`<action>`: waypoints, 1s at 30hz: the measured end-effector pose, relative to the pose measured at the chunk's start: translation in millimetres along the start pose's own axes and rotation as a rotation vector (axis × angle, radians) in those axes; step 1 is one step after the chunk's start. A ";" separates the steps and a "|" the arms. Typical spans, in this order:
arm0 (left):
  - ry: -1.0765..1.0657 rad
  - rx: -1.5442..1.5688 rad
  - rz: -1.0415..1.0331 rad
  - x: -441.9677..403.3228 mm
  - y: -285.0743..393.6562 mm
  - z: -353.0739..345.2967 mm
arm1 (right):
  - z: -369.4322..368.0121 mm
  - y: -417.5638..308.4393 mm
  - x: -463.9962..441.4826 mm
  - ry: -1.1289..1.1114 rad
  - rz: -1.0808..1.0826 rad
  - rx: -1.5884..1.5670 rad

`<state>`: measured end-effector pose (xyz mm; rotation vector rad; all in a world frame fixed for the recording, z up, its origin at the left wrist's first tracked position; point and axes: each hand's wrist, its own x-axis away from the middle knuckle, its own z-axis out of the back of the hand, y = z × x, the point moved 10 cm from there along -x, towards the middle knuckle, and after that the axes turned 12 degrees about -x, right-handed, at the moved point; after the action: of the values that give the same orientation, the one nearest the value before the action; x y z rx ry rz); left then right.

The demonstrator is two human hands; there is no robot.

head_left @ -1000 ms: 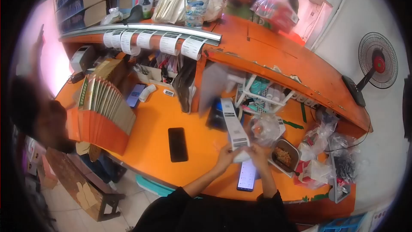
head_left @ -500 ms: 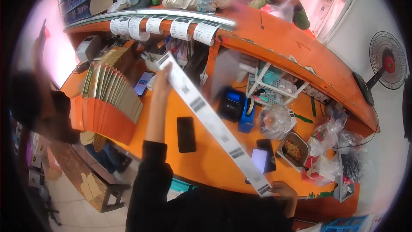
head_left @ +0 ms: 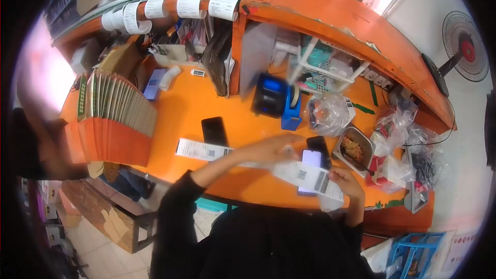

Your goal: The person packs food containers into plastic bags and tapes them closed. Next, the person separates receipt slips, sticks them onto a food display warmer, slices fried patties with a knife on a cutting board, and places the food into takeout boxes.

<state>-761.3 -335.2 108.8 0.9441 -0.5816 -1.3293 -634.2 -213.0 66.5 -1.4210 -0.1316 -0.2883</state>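
A long printed paper strip (head_left: 194,150) lies across the orange desk, its left end flat below a black phone (head_left: 214,130). My right hand (head_left: 347,182) pinches the strip near its right end, where the paper curls. Blurred by motion, my left hand (head_left: 281,150) is over the strip's middle, with a finger stretched to the right; whether it touches the paper cannot be made out. Partly under the strip is a phone with a lit screen (head_left: 311,159), beside another dark phone (head_left: 319,147).
A blue label printer (head_left: 269,94) and a tape dispenser (head_left: 292,116) stand behind the hands. At right are a food tray (head_left: 355,150) and plastic bags (head_left: 330,113). Orange folders (head_left: 121,134) stand left. Other people's parts show at the left edge and top.
My left hand has come down from the far left end of the strip toward its middle. The strip, stretched diagonally before, now lies lower across the desk. My right hand has moved up slightly.
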 end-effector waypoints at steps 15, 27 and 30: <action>0.007 -0.205 -0.155 -1.4 -2.0 -43.6 | -67.8 -37.3 -36.7 -0.204 0.283 0.447; 0.257 -0.023 0.315 36.1 -36.2 30.9 | -42.2 -69.2 -21.8 0.197 0.383 0.501; 0.254 -0.140 0.127 21.8 -9.2 12.6 | -73.2 -66.0 -43.9 0.084 0.381 0.190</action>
<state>-772.7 -359.1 104.3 0.9274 -0.3425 -1.1012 -700.3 -288.0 107.0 -1.2136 0.1765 -0.0186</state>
